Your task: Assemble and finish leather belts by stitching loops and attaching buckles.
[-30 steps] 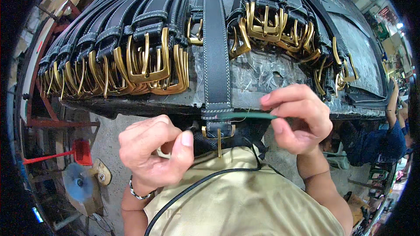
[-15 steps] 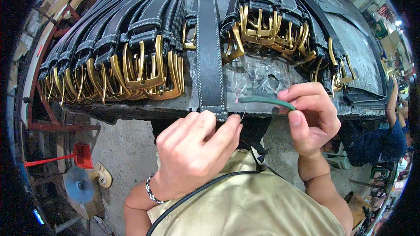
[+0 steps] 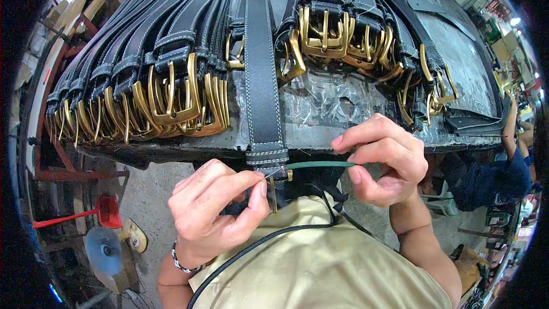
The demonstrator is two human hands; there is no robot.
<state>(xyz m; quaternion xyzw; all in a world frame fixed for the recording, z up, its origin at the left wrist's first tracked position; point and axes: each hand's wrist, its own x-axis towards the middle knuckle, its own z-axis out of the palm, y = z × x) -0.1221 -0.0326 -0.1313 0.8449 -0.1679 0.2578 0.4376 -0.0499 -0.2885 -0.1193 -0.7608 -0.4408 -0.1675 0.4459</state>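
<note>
I see the left hand shifted leftward, its grip I cannot tell, while the right hand pinches the green stick, so work seems centred beside the belt at the bench edge.

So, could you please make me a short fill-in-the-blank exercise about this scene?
1. The right hand pinches a slim rod whose colour is ____.
2. The bracelet sits on the person's own ____ side.
3. The leather of the central belt is coloured ____.
4. The long-handled dustpan is coloured ____.

Missing words: green; left; black; red.
</note>
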